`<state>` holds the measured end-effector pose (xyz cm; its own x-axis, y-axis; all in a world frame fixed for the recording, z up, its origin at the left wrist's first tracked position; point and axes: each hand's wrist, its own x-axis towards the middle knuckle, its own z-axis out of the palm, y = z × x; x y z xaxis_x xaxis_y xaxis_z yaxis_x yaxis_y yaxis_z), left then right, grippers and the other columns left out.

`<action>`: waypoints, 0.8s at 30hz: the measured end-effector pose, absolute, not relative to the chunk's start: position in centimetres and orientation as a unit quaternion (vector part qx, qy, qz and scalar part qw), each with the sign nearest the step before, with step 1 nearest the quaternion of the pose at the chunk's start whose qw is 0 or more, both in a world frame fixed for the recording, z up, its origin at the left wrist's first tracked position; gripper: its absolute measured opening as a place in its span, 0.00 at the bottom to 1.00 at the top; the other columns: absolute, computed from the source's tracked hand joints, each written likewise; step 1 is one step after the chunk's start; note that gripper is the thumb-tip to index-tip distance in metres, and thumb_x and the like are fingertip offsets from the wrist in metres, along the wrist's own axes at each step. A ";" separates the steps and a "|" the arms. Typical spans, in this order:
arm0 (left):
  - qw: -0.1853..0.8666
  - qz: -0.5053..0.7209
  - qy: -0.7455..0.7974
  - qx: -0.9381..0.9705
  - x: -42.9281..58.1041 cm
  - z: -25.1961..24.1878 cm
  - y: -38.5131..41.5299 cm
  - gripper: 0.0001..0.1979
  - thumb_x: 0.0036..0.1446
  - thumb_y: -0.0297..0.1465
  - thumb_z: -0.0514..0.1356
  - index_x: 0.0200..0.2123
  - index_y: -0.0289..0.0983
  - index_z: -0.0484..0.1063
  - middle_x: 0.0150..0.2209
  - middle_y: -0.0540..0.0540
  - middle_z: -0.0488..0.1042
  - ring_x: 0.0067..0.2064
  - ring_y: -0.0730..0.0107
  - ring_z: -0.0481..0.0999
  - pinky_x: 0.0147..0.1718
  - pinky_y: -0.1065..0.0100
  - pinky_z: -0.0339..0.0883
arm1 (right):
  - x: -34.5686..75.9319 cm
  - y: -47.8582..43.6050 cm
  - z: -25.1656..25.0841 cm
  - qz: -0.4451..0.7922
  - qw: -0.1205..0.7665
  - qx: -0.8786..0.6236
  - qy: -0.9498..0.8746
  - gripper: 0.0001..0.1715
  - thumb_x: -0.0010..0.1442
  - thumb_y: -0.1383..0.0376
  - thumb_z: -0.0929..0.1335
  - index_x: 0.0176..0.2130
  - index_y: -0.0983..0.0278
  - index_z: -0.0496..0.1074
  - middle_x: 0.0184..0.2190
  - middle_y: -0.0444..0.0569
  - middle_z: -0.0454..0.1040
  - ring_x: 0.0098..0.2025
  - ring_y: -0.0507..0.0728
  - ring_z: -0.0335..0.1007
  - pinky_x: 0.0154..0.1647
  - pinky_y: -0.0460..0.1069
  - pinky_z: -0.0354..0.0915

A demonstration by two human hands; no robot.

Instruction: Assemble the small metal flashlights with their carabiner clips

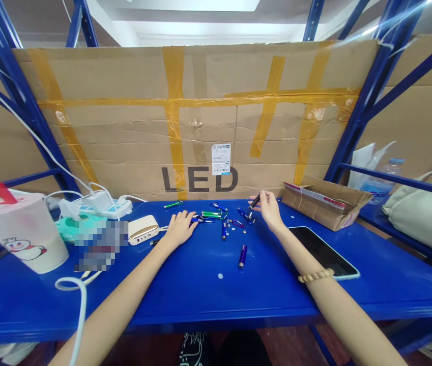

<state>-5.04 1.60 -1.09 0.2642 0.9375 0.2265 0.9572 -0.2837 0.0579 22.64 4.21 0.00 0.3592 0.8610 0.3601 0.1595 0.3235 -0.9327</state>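
Note:
My right hand (270, 209) is closed around a small black penlight-like tube (254, 202), raised a little over the table. My left hand (178, 230) lies on the table with its fingers apart, the tips beside a blue tube with a clip (197, 219); whether they touch it I cannot tell. Between the hands are a green tube (210, 214), a blue tube (224, 231) and a purple carabiner clip (237, 223). Closer to me lies a purple-blue metal tube (242, 256). Another green tube (173, 205) rests beyond my left hand.
On the blue table (200, 295), a phone (324, 251) lies under my right forearm. An open cardboard box (326, 203) stands behind it. At left are a paper cup (21, 231), a white-and-gold device (143, 230) and a power strip (112, 208). Cardboard (132, 142) walls the back.

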 end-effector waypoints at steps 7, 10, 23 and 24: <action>0.012 -0.017 -0.688 -0.725 -5.9 1.1 0.4 0.43 0.49 0.55 0.48 0.62 0.35 0.46 0.62 0.31 0.49 0.62 0.44 0.48 0.55 0.50 0.45 | 23.5 3.2 0.2 0.115 0.392 -0.696 -0.591 0.22 0.53 0.48 0.64 0.42 0.60 0.66 0.33 0.48 0.73 0.38 0.57 0.71 0.38 0.52 0.65; -0.040 0.074 -0.703 -0.706 -7.0 2.3 0.2 0.45 0.45 0.54 0.54 0.60 0.30 0.52 0.60 0.28 0.54 0.61 0.43 0.51 0.55 0.53 0.49 | 22.9 3.0 -0.4 0.076 0.195 -0.717 -0.665 0.22 0.53 0.55 0.66 0.45 0.61 0.68 0.45 0.52 0.71 0.47 0.59 0.68 0.44 0.51 0.63; -0.035 -0.116 -0.603 -0.788 -6.0 -0.9 2.4 0.16 0.60 0.36 0.46 0.48 0.37 0.62 0.48 0.40 0.70 0.51 0.61 0.69 0.45 0.63 0.63 | 22.8 2.7 0.2 0.026 0.206 -0.737 -0.643 0.21 0.59 0.58 0.58 0.48 0.61 0.68 0.43 0.54 0.74 0.46 0.63 0.70 0.37 0.51 0.63; -0.032 -0.121 -0.599 -0.791 -6.0 -0.9 2.5 0.16 0.60 0.37 0.46 0.48 0.37 0.63 0.47 0.41 0.70 0.50 0.61 0.69 0.45 0.63 0.63 | 22.9 2.7 0.2 0.022 0.211 -0.739 -0.640 0.21 0.58 0.58 0.60 0.48 0.60 0.68 0.44 0.53 0.74 0.46 0.63 0.69 0.37 0.51 0.63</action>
